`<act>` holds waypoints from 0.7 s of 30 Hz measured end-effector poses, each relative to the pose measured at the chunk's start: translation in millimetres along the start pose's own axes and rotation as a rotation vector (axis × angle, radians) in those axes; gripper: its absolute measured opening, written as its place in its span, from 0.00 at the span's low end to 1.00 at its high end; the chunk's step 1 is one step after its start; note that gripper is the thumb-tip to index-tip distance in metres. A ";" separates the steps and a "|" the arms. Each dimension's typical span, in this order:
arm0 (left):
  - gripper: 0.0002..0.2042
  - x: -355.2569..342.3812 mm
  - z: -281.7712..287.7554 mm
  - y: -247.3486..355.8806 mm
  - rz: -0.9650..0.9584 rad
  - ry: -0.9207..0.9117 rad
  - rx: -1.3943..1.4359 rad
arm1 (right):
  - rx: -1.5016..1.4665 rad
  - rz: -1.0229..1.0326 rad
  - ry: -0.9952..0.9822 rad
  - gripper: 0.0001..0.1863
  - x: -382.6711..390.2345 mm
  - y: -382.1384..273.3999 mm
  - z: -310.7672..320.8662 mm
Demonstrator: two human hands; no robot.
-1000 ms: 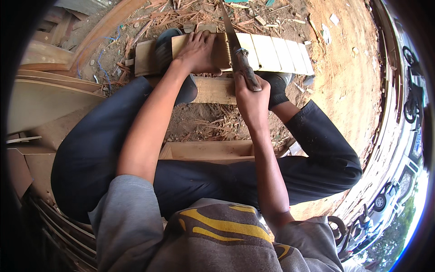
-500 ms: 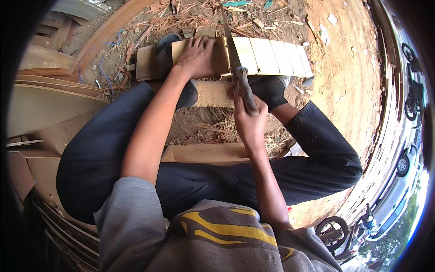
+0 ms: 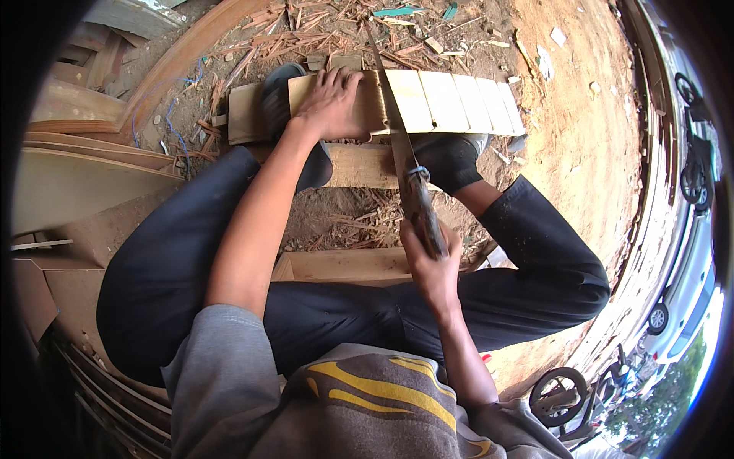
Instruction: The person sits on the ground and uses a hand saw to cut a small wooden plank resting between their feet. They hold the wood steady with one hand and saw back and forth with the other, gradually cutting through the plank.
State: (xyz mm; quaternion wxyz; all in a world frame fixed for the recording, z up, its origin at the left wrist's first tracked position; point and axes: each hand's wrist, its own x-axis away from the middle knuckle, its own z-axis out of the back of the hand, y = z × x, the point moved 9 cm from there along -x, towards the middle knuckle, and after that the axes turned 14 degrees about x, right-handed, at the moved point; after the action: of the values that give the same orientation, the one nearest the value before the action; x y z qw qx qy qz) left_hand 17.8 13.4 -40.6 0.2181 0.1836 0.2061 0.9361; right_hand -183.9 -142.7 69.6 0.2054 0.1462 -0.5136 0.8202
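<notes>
Dirt ground [image 3: 581,168] all littered with wood splinters [image 3: 321,32]. Pale board [image 3: 443,101] sits at 12 o'clock, left hand [image 3: 330,111] spread palm-down across it, presumably so it won't shift. Right hand [image 3: 434,264], toward 4 o'clock, grips the saw [image 3: 403,153], tip toward 12.

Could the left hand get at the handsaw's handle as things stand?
Probably not: the right hand is wrapped around the handsaw's handle, and the left hand lies on the pale wooden board, away from it.

White scrap [image 3: 558,36] on dirt [image 3: 585,130]; silver car [image 3: 680,297]; perhaps a motorcycle [image 3: 562,398], lower right.
</notes>
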 end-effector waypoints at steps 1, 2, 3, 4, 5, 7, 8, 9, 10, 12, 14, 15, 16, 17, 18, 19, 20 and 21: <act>0.53 -0.7 1.0 2.2 -0.017 -0.001 -0.013 | -0.008 0.002 0.018 0.08 3.1 4.8 1.1; 0.53 -0.2 1.7 4.3 -0.033 -0.001 -0.025 | -0.016 0.005 0.035 0.07 5.5 12.0 1.1; 0.54 1.4 7.8 11.9 0.003 -0.005 0.037 | -0.020 0.002 0.069 0.06 8.7 16.4 4.4; 0.54 -0.5 8.2 8.3 -0.022 0.036 0.017 | -0.069 0.019 0.066 0.06 -13.4 12.2 -0.6; 0.55 -5.2 0.5 2.7 -0.051 0.069 -0.001 | -0.195 0.005 0.086 0.08 -41.1 13.7 -8.2; 0.55 -1.1 -3.1 -0.1 -0.051 0.078 -0.012 | -0.178 0.044 0.087 0.12 -92.7 -6.3 -13.6; 0.55 1.0 -0.1 3.9 -0.034 0.056 -0.004 | -0.106 0.030 0.050 0.11 -104.5 -11.5 -16.9; 0.56 2.2 3.1 5.8 -0.016 0.041 0.007 | -0.113 0.035 0.041 0.12 -96.2 -13.6 -19.8; 0.56 0.9 2.2 7.2 -0.012 0.018 0.003 | -0.117 0.044 0.036 0.13 -80.4 -13.7 -20.3; 0.56 4.2 1.0 -1.1 0.026 -0.014 -0.015 | -0.114 -0.015 0.033 0.07 -24.5 7.4 -12.3; 0.56 -0.4 -6.3 -6.1 0.022 -0.014 -0.007 | 0.146 0.146 0.103 0.06 20.7 16.4 7.4; 0.57 1.4 -2.1 -1.3 0.045 -0.036 0.009 | 0.070 0.065 0.070 0.06 21.3 14.6 6.9; 0.57 -2.3 4.1 2.7 0.057 -0.048 0.025 | -0.005 -0.008 0.052 0.07 11.5 7.1 3.8; 0.59 3.4 6.5 9.2 0.045 -0.050 0.034 | -0.070 -0.026 0.058 0.08 -8.3 10.6 -6.6; 0.59 -0.6 5.5 9.7 0.030 -0.013 0.017 | -0.145 -0.033 0.058 0.09 -36.2 12.5 -15.5; 0.59 -3.6 -2.8 5.4 0.022 0.015 -0.003 | -0.083 0.007 0.065 0.09 -66.7 -2.6 -17.1; 0.59 -4.4 -2.6 0.7 0.017 0.050 -0.026 | -0.021 0.054 0.068 0.09 -85.9 -18.2 -19.1; 0.57 -4.3 -1.1 2.8 -0.011 0.053 -0.008 | -0.070 0.035 0.048 0.09 -83.9 -16.6 -21.6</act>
State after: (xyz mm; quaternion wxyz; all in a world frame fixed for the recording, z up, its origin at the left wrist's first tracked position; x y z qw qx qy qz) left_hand 20.0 8.7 -41.3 0.2186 0.1566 0.2092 0.9402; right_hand -103.3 -132.5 35.4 0.2082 0.1102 -0.5392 0.8086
